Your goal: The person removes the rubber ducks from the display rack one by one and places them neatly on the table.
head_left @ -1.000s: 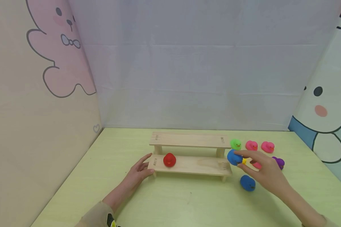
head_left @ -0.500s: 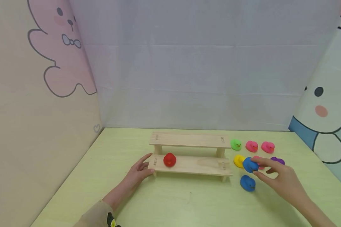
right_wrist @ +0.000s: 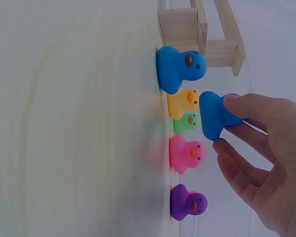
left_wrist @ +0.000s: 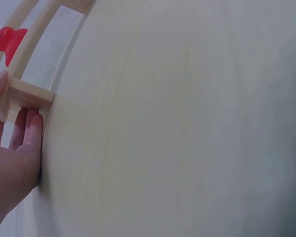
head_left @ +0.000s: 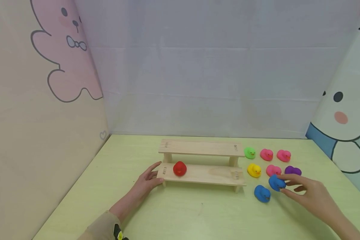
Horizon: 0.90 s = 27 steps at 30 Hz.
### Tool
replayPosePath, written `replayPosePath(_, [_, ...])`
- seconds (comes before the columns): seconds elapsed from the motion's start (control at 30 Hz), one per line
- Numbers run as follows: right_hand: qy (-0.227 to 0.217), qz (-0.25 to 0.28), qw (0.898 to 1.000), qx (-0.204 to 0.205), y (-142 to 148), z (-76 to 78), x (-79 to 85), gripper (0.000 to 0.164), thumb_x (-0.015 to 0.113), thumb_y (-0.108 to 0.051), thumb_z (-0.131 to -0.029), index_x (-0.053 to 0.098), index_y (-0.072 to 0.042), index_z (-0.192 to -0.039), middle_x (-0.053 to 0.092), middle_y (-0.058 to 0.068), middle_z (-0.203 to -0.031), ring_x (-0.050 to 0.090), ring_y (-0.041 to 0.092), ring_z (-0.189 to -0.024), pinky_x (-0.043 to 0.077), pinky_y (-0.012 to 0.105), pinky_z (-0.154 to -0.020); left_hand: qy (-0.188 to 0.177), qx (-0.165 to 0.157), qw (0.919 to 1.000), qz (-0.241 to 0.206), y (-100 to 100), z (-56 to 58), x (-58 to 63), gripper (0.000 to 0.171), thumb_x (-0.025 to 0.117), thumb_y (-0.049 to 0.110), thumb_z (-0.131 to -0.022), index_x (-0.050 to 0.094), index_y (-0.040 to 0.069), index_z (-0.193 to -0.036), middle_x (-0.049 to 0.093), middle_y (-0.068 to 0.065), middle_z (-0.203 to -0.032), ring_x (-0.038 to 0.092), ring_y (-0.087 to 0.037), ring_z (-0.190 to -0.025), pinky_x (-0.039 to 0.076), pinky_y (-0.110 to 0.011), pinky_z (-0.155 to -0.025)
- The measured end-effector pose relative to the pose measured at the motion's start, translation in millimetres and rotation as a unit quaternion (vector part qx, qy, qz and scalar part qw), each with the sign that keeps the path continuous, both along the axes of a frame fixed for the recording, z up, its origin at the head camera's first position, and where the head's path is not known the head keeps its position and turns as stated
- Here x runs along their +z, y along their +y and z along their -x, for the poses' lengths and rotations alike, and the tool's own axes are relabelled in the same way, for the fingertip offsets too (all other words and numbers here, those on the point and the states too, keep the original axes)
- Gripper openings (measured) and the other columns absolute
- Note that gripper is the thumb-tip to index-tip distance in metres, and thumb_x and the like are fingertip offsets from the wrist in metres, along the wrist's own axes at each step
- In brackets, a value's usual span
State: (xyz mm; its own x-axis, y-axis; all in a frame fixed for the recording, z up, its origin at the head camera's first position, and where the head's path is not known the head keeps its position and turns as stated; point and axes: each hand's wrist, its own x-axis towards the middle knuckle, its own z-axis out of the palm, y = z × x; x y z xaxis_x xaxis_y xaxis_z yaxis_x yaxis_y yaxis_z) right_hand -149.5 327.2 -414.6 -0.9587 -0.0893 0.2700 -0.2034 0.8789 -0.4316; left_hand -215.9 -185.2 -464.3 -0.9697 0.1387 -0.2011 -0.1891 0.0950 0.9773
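My right hand [head_left: 315,196] pinches a blue rubber duck [head_left: 277,183] between thumb and fingers. In the right wrist view this duck [right_wrist: 214,113] hangs clear of the table. A second blue duck [head_left: 262,193] sits on the table just left of it. At the left end of a two-tier wooden shelf [head_left: 210,175], my left hand [head_left: 145,183] grips the lower board, thumb at the front and fingers behind. The left wrist view has the thumb at the board's end and other fingers below, by the leg [left_wrist: 32,94]. On that lower board stands a red duck [head_left: 179,169], near its left end.
Right of the shelf, several ducks stand on the table: green [head_left: 250,153], yellow [head_left: 254,170], purple [head_left: 292,171], and three pink, one of them [head_left: 273,170] behind the held duck. A cloth wall [head_left: 180,83] closes the back, with printed panels at both sides.
My right hand has carried the blue duck away from the shelf's right end, rightward and toward me, uncovering the yellow and pink ducks. The left hand keeps its place on the shelf.
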Motion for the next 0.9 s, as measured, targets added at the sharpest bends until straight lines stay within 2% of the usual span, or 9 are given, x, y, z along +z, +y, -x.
replayPosePath(0.33, [-0.050,-0.008,0.998,0.023,17,0.4,-8.5,0.038,0.084,-0.015,-0.075,0.072,-0.015,-0.111,0.074,0.012,-0.106,0.070,0.012,-0.077,0.053,0.016,-0.060,-0.002,-0.005,1.0000,-0.004,-1,1.9,-1.7,0.069,0.073,0.021,-0.089,0.041,0.033,-0.148,0.055,-0.013,-0.142,0.059,-0.022,-0.123,0.041,-0.046,-0.112])
replayPosePath(0.53, [-0.065,-0.014,0.997,0.045,23,0.3,-12.9,0.034,0.084,-0.018,-0.075,0.072,-0.016,-0.107,0.074,0.007,-0.102,0.066,-0.001,-0.074,0.053,0.017,-0.062,-0.002,-0.008,1.0000,-0.003,-1,1.5,-1.5,0.069,0.073,0.022,-0.089,0.040,0.033,-0.149,0.055,-0.013,-0.143,0.058,-0.022,-0.124,0.041,-0.046,-0.112])
replayPosePath(0.77, [-0.096,-0.016,0.994,0.039,30,1.2,-17.1,0.034,0.083,-0.019,-0.077,0.071,-0.016,-0.109,0.074,0.008,-0.106,0.067,0.004,-0.076,0.053,0.016,-0.062,0.002,-0.008,1.0000,0.002,0,0.9,-1.4,0.070,0.073,0.023,-0.088,0.040,0.033,-0.149,0.054,-0.013,-0.143,0.058,-0.023,-0.125,0.041,-0.046,-0.111])
replayPosePath(0.9, [-0.109,-0.007,0.993,0.041,33,1.7,-18.0,0.034,0.082,-0.019,-0.077,0.070,-0.016,-0.109,0.073,0.008,-0.107,0.067,0.002,-0.077,0.053,0.017,-0.063,0.000,-0.002,1.0000,-0.001,0,0.9,-1.2,0.070,0.074,0.022,-0.088,0.041,0.033,-0.149,0.055,-0.013,-0.142,0.058,-0.022,-0.124,0.042,-0.046,-0.111])
